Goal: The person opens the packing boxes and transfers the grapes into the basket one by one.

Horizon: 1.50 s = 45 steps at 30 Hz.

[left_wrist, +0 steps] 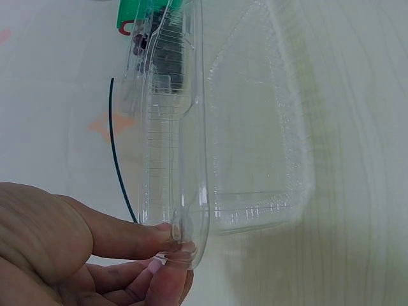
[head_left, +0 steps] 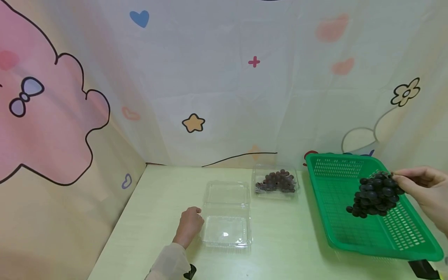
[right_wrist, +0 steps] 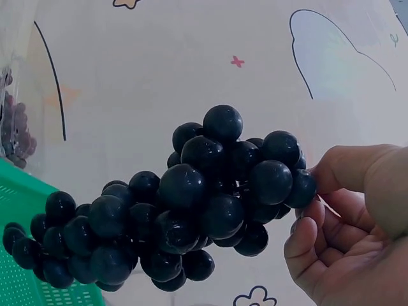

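My right hand [head_left: 423, 186] pinches a bunch of dark grapes [head_left: 376, 194] by its stem end, and the bunch hangs over the green basket [head_left: 323, 217]. In the right wrist view the grapes [right_wrist: 182, 217] stretch leftward from the fingertips. My left hand [head_left: 190, 224] is at the left edge of a clear plastic clamshell box [head_left: 225, 229], which lies opened out with no fruit in it. Thumb and fingers of the left hand [left_wrist: 95, 248] pinch the rim of the clear box [left_wrist: 194, 146] in the left wrist view.
Behind the opened box, to its right, a second clear box [head_left: 257, 190] holds dark grapes. A patterned cloth [head_left: 217, 85] hangs along the back of the pale table [head_left: 280, 241]. The green basket stands on the table's right side.
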### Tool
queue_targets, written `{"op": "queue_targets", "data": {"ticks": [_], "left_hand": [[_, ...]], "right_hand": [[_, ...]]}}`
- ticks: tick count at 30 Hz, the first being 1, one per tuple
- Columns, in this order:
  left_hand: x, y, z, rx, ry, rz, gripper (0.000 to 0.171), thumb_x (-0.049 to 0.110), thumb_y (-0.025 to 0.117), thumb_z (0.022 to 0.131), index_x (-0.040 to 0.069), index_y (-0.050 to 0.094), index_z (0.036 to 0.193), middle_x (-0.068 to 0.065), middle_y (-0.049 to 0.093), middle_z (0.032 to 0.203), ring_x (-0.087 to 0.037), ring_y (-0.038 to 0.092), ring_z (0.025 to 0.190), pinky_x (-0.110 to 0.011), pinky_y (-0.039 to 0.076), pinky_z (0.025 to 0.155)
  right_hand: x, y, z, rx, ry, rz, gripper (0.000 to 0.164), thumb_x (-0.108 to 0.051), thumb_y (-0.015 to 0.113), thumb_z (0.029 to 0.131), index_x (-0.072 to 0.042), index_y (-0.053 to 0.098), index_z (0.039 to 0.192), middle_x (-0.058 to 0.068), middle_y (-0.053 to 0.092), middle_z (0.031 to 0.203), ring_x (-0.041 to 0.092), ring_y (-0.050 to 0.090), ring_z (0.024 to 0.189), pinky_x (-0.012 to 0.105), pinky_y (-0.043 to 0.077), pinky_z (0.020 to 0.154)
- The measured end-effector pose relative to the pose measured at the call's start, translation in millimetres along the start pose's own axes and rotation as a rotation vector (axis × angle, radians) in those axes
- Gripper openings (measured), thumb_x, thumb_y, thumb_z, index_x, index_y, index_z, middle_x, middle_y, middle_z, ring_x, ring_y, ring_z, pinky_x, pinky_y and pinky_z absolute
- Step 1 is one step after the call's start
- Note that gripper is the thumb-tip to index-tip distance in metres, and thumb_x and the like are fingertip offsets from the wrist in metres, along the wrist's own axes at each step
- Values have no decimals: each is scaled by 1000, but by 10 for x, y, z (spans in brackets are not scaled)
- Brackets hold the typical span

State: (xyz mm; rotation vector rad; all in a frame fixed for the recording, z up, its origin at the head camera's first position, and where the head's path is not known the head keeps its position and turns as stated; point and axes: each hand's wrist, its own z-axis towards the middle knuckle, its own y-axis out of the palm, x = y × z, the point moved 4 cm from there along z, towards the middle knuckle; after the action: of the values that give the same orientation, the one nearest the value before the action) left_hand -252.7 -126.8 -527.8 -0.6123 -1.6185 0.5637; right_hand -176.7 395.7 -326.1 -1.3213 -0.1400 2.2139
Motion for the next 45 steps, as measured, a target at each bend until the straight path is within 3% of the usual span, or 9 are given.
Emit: {"op": "queue_targets", "data": {"ticks": [6,10,15,29,45], "left_hand": [[2,-2,6,-7,-12,-5,32,-8,56,93,-16,61,123,-32,68,115,-27,66,88,-36,54,68],[4,0,8,-8,-18,1,31,-8,57,93,-16,61,123,-32,68,115,-25,63,82,-36,54,68],[0,1,3,-6,-15,4,31,-8,57,93,-17,62,122,-32,68,115,-24,61,78,-35,53,66],[-32,8,14,-9,-38,9,32,-7,58,93,-15,62,124,-31,67,118,-26,64,86,-37,54,70],[-15,-10,31,-7,-37,18,33,-6,58,93,-15,62,124,-30,68,115,-31,69,92,-40,57,73]], "right_hand": [[105,-74,0,37,-18,-4,54,14,56,96,-37,73,90,-27,65,83,-8,55,67,3,41,62],[181,-109,-17,52,-19,-10,59,18,56,92,-38,73,87,-28,65,80,-9,54,64,4,41,59],[268,-154,-38,59,13,-24,59,17,55,93,-39,71,86,-29,64,79,-10,54,64,4,40,59],[409,-205,-104,76,48,15,63,18,54,92,-42,71,85,-30,64,77,-9,52,60,6,36,55],[788,-362,-207,87,97,-99,62,6,57,101,-52,64,81,-38,57,72,-8,45,54,7,34,50]]}}
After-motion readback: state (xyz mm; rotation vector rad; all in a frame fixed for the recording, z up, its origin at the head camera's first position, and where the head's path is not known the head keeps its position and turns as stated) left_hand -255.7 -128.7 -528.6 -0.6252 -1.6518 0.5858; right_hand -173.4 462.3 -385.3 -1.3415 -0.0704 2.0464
